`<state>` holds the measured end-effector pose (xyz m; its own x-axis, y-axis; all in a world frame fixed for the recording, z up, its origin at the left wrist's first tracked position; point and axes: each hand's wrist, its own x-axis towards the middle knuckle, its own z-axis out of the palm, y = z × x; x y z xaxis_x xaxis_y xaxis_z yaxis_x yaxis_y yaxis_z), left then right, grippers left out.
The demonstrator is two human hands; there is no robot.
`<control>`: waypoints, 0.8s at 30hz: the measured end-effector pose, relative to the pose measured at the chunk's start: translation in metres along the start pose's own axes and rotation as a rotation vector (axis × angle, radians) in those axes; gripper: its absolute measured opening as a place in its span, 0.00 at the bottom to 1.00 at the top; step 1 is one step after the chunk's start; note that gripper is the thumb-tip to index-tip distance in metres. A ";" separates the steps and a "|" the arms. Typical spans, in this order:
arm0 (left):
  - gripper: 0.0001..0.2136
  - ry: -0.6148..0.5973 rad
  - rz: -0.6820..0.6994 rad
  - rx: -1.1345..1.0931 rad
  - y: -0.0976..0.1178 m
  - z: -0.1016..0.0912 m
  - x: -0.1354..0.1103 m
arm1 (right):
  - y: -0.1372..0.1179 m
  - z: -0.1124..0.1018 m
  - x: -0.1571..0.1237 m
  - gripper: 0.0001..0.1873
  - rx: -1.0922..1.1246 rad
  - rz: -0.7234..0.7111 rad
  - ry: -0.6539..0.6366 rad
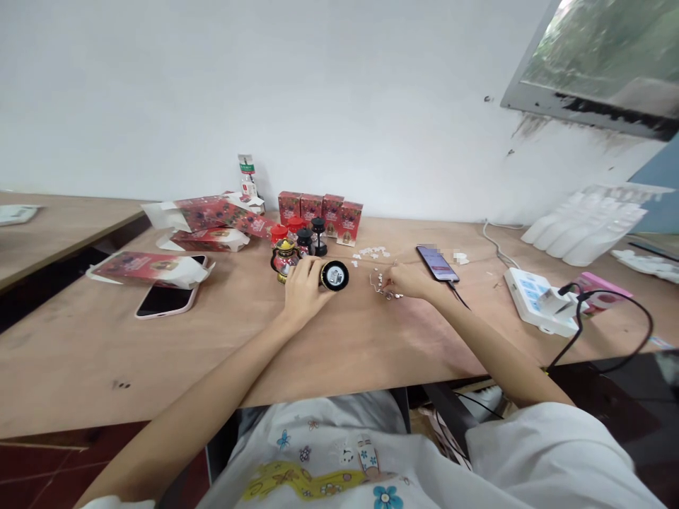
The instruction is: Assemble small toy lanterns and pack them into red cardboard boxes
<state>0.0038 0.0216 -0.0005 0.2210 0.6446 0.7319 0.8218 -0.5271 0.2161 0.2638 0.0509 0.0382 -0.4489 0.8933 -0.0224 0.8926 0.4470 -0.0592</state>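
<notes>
My left hand (304, 286) is closed around a small toy lantern (334, 276), tipped so that its round black-rimmed base faces me. Inside that base, a pale, battery-compartment-like disc shows. Just behind the hand, a lantern with a yellow top (285, 256) stands upright. Beyond it are small lanterns with red tops (279, 232) and black ones (318, 237). My right hand (406, 281) rests low on the table, fingers pinched together among tiny white and metallic bits (391, 295). What is between those fingertips is too small to make out.
Red printed boxes (322, 212) stand against the wall. Opened boxes (153, 267) lie at the left, one partly over a phone (164, 300). White scraps (374, 252) lie mid-table. At the right are a charging phone (437, 263), a power strip (538, 300) with cables, and stacked white plastic pieces (583, 223).
</notes>
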 end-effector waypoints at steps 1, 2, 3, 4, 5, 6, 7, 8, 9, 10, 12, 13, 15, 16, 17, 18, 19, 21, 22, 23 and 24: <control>0.16 0.003 0.001 0.002 0.000 0.000 0.000 | -0.003 -0.002 -0.001 0.07 0.029 -0.006 0.013; 0.16 0.005 0.003 0.003 0.000 0.000 0.000 | -0.007 -0.003 -0.002 0.07 0.083 -0.009 0.058; 0.17 0.006 0.005 0.006 0.001 0.001 0.000 | -0.012 -0.004 -0.003 0.07 0.165 -0.012 0.134; 0.17 0.005 0.007 0.007 0.001 0.001 0.000 | -0.020 -0.005 -0.004 0.07 0.272 -0.017 0.239; 0.17 0.004 0.009 0.008 0.001 0.001 0.000 | -0.028 -0.006 -0.005 0.07 0.393 -0.029 0.356; 0.17 0.002 0.010 0.008 0.002 0.000 0.000 | -0.038 -0.007 -0.006 0.07 0.506 -0.049 0.474; 0.16 -0.002 0.010 0.006 0.002 0.000 0.000 | -0.049 -0.007 -0.007 0.08 0.590 -0.080 0.570; 0.16 -0.004 0.010 0.005 0.003 0.000 0.000 | -0.060 -0.007 -0.007 0.08 0.633 -0.123 0.636; 0.15 -0.006 0.008 0.004 0.003 0.000 0.000 | -0.070 -0.007 -0.007 0.08 0.639 -0.174 0.679; 0.15 -0.010 0.007 0.004 0.003 0.000 0.000 | -0.080 -0.007 -0.006 0.07 0.614 -0.227 0.703; 0.15 -0.016 0.006 0.008 0.002 0.000 0.000 | -0.094 -0.005 -0.002 0.08 0.512 -0.306 0.721; 0.15 -0.017 0.006 0.011 0.002 0.000 0.000 | -0.098 -0.003 0.000 0.08 0.453 -0.324 0.723; 0.15 -0.026 0.007 0.017 0.001 0.001 0.000 | -0.103 0.001 0.003 0.09 0.343 -0.326 0.722; 0.14 -0.029 0.007 0.021 0.000 0.001 0.001 | -0.104 0.002 0.004 0.10 0.303 -0.324 0.717; 0.14 -0.031 0.006 0.025 0.000 0.001 0.001 | -0.103 0.003 0.004 0.10 0.279 -0.326 0.716; 0.14 -0.032 0.004 0.029 0.000 0.001 0.001 | -0.102 0.002 0.003 0.10 0.271 -0.330 0.721; 0.15 -0.029 0.001 0.032 0.001 0.000 0.001 | -0.100 0.001 0.001 0.10 0.279 -0.333 0.734; 0.15 -0.017 -0.006 0.035 0.002 -0.001 0.001 | -0.091 -0.005 -0.003 0.12 0.316 -0.303 0.771; 0.16 -0.012 -0.009 0.033 0.002 -0.002 0.002 | -0.084 -0.009 -0.005 0.12 0.325 -0.264 0.783; 0.16 -0.010 -0.011 0.031 0.003 -0.002 0.002 | -0.076 -0.013 -0.007 0.13 0.314 -0.212 0.778; 0.17 -0.010 -0.013 0.028 0.004 -0.002 0.002 | -0.066 -0.016 -0.008 0.13 0.283 -0.152 0.747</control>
<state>0.0058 0.0196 0.0032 0.2153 0.6565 0.7229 0.8388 -0.5034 0.2072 0.2097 0.0149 0.0588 -0.3280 0.6633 0.6726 0.7344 0.6269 -0.2601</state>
